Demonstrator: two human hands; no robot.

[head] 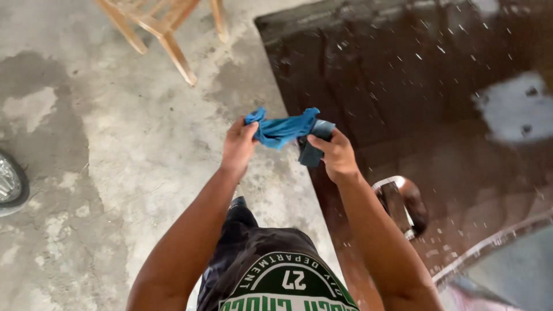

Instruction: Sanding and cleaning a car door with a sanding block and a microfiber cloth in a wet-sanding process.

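- Blue crumpled cloth [280, 129] is stretching between both sets of fingertips, out in front of the body, over the edge of the wet dark slab [438, 98].
- Left hand [238, 145] is pinching one end, fingers closed tight on it, forearm reaching forward.
- Right hand [334, 154] is gripping the other end, fingers curled shut round the darker bunched part, wrist bending inward.
- Wringing well likely means keeping both grips firm and twisting the ends in opposite directions.
- Beyond the fingertips, pale wooden chair legs [167, 31] are standing on the stained concrete floor [115, 150].
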